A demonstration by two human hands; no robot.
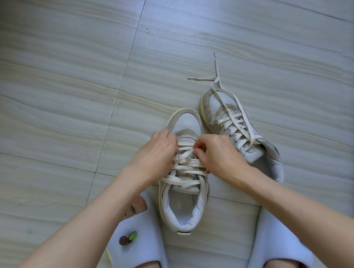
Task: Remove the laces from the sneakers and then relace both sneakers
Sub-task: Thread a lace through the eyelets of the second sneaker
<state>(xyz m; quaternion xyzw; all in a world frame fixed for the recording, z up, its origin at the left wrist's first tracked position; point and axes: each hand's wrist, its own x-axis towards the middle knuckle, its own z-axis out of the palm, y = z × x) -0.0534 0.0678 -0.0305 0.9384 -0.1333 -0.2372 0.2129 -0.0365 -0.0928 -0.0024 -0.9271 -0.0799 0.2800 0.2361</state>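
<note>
The right hand (218, 153) pinches a strand of the cream lace (184, 171) near the middle eyelets of the near sneaker (183, 180). The left hand (154, 154) curls over the shoe's left side; whether it grips lace is hidden by its knuckles. That sneaker lies on the tiled floor (46, 97), toe pointing away, heel toward the person. Two sneakers in all: the second sneaker (236, 128) sits just beside, toe also away, lace ends trailing forward. Two slippered feet frame them, partly cut off below.
</note>
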